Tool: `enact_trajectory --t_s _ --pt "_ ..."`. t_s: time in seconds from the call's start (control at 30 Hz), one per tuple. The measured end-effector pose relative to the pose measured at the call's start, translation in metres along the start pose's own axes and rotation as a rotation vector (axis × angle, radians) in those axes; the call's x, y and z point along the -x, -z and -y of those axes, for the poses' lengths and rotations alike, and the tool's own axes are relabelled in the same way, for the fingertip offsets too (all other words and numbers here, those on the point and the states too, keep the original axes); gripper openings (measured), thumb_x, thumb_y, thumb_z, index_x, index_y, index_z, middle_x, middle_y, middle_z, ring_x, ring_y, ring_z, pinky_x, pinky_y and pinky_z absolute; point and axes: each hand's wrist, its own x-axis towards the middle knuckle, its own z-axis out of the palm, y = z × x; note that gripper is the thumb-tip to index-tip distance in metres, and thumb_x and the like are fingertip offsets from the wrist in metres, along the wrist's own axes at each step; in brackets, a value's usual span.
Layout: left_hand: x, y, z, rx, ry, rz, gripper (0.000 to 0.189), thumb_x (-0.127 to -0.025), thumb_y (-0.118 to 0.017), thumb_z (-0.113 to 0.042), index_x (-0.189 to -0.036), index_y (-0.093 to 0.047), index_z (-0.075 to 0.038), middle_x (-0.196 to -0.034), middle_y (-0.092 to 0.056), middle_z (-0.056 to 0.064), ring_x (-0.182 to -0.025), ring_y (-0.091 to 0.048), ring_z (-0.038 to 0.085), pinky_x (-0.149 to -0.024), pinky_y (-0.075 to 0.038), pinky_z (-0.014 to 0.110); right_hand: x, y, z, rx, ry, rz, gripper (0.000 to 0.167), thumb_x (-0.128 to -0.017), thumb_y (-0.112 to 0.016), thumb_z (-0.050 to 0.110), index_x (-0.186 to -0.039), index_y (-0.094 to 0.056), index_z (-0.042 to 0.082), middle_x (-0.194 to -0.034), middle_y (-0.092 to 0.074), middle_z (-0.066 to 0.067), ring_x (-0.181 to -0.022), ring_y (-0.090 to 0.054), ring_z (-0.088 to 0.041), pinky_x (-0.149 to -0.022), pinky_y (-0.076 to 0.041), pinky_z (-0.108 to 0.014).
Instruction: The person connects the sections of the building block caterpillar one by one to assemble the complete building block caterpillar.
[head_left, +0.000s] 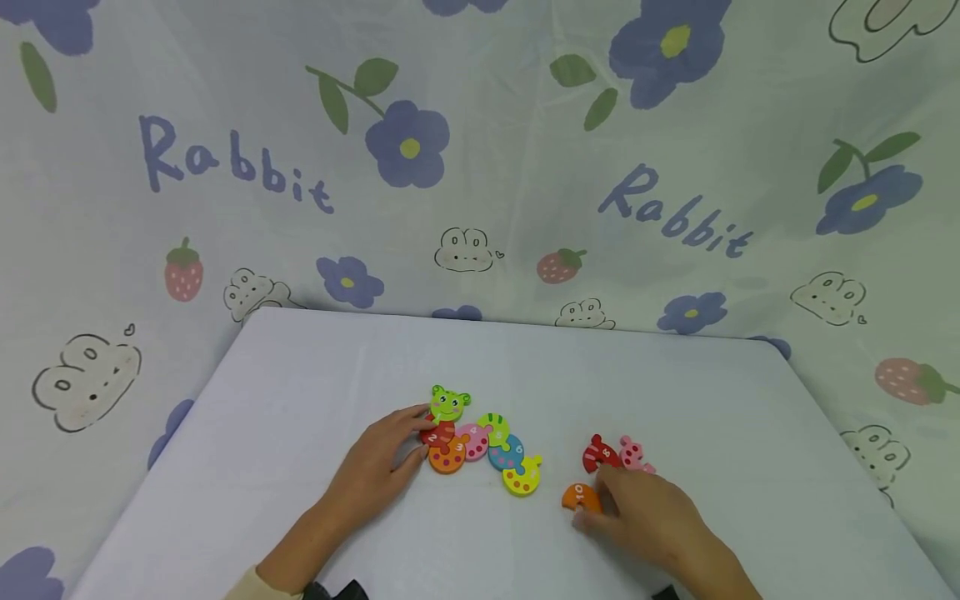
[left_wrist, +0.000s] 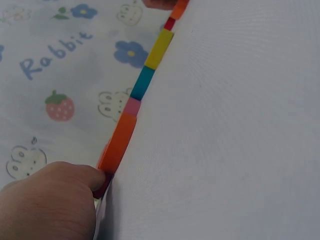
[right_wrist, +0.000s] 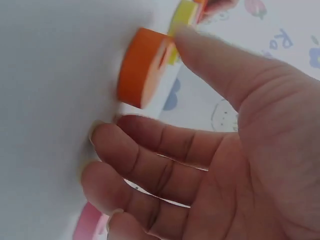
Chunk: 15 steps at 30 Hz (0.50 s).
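Note:
A row of joined wooden caterpillar puzzle pieces lies on the table. Its green head piece has a smiling face. Below that is the red piece marked 2, pinched at its left side between the thumb and fingers of my left hand. Orange piece 3, a pink piece, a green piece, blue piece 6 and a yellow piece follow. My right hand is around the loose orange piece 10, thumb at its edge, other fingers spread and loosely bent.
Beyond my right hand lie a loose red piece marked 8 and a pink dotted piece, the latter partly covered by the hand. The white table ends at a hanging cloth printed with flowers and rabbits.

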Motion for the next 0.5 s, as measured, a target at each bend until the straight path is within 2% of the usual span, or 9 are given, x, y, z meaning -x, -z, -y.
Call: enact_trajectory --t_s 0.07,0.17,0.3,0.4,0.5 --pt "-0.0004 0.0002 -0.0002 0.000 -0.009 -0.007 0.041 -0.096 -0.078 -0.021 -0.135 -0.067 -0.021 -0.153 -0.054 -0.005 -0.141 -0.051 0.020 -0.114 -0.045 0.048 -0.0016 0.0020 0.0006 0.008 0.001 0.027 0.054 -0.070 -0.094 0.053 -0.107 -0.071 0.021 -0.086 -0.062 0.008 -0.078 -0.057 -0.013 -0.070 -0.057 -0.039" --pt "-0.0007 0.0001 0.0003 0.007 -0.040 -0.026 0.040 -0.095 -0.079 -0.018 -0.134 -0.068 -0.018 -0.152 -0.056 -0.002 -0.140 -0.052 0.022 -0.114 -0.045 0.050 -0.0019 0.0042 0.0022 0.047 0.045 0.054 0.066 -0.067 -0.098 0.043 -0.124 -0.072 0.023 -0.106 -0.065 0.006 -0.094 -0.061 -0.016 -0.083 -0.061 -0.050" --pt "-0.0007 -0.0012 0.0021 0.014 -0.073 -0.047 0.039 -0.094 -0.080 -0.016 -0.132 -0.069 -0.016 -0.151 -0.057 0.000 -0.140 -0.053 0.024 -0.113 -0.045 0.053 0.0002 0.0051 0.0039 0.093 0.107 0.031 0.057 -0.071 -0.097 0.032 -0.123 -0.074 0.025 -0.107 -0.063 0.006 -0.094 -0.061 -0.015 -0.082 -0.062 -0.046" --pt "-0.0004 -0.0020 0.0030 0.018 -0.066 -0.047 0.039 -0.095 -0.079 -0.016 -0.132 -0.069 -0.017 -0.151 -0.057 -0.002 -0.140 -0.052 0.022 -0.114 -0.045 0.051 0.0009 0.0048 0.0043 0.097 0.121 0.005 0.052 -0.072 -0.096 0.032 -0.119 -0.076 0.024 -0.104 -0.063 0.007 -0.092 -0.061 -0.013 -0.082 -0.063 -0.044" --pt "-0.0001 -0.0028 0.0031 0.022 -0.055 -0.042 0.039 -0.095 -0.079 -0.016 -0.133 -0.068 -0.018 -0.152 -0.056 -0.003 -0.141 -0.052 0.021 -0.114 -0.045 0.050 0.0006 0.0045 0.0035 0.082 0.112 -0.004 0.053 -0.072 -0.096 0.034 -0.119 -0.075 0.022 -0.109 -0.066 0.005 -0.098 -0.064 -0.017 -0.087 -0.062 -0.048"
